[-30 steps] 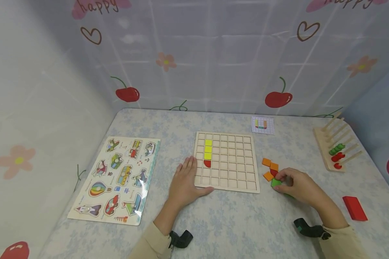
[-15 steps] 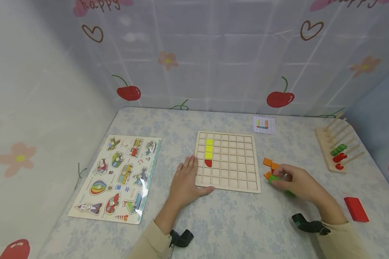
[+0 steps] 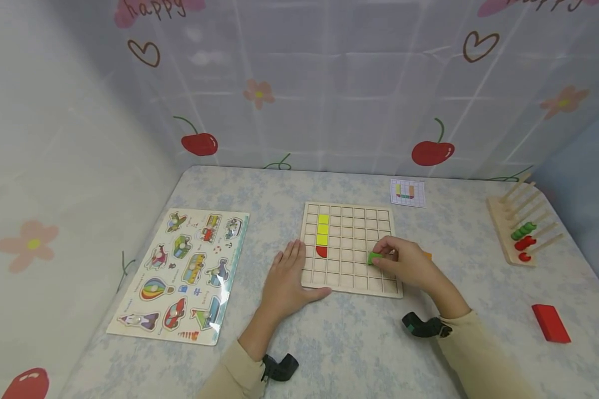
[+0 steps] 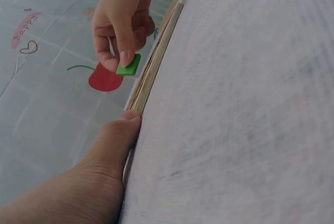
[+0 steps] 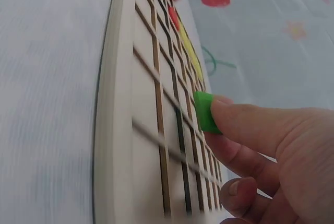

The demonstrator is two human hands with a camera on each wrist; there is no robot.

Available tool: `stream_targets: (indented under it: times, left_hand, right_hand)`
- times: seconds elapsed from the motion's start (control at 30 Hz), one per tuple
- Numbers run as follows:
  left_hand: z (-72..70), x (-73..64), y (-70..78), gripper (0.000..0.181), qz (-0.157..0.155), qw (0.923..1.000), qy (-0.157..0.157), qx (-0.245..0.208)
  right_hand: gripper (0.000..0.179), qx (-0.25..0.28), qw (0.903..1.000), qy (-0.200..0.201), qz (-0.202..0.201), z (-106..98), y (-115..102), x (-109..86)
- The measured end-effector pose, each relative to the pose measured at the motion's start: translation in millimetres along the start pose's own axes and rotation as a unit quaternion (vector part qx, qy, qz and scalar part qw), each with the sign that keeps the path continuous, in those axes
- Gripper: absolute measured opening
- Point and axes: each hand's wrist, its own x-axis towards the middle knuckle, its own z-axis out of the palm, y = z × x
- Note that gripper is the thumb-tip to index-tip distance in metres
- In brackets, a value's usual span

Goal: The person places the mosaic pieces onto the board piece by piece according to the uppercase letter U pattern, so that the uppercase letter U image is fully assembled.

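My right hand (image 3: 404,261) pinches a green square tile (image 5: 204,112) between thumb and fingertips, over the right part of a wooden grid board (image 3: 346,280). In the left wrist view the green tile shows above the board's edge. A column of yellow square tiles (image 3: 322,230) sits in the board's grid, with a red quarter-round tile (image 3: 321,252) directly below it. My left hand (image 3: 285,280) lies flat with straight fingers along the board's left edge, its thumb at the front-left corner. One orange tile (image 3: 428,255) peeks out behind my right hand, which hides the tiles beside it.
A picture puzzle board (image 3: 179,277) lies at the left. Behind the grid board is a small pattern card (image 3: 407,193). At the right stand a peg rack with beads (image 3: 513,233) and, nearer, a red block (image 3: 551,323).
My right hand has picked up the green tile from the loose pile and carried it left over the grid board. The left hand has stayed in place.
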Motion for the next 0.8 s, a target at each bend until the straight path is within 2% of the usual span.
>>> stream_targets:
  times: [0.37,0.8]
  left_hand:
    - [-0.2,0.0,1.2,0.123,0.001,0.9999,0.006,0.010]
    - [1.1,0.3,-0.3,0.123,0.005,0.9999,0.008,0.013]
  right_hand:
    - [0.011,0.006,0.9999,-0.006,-0.015,35,-34,37.3]
    - [0.012,-0.031,0.9994,-0.009,-0.016,52,-46,50.3]
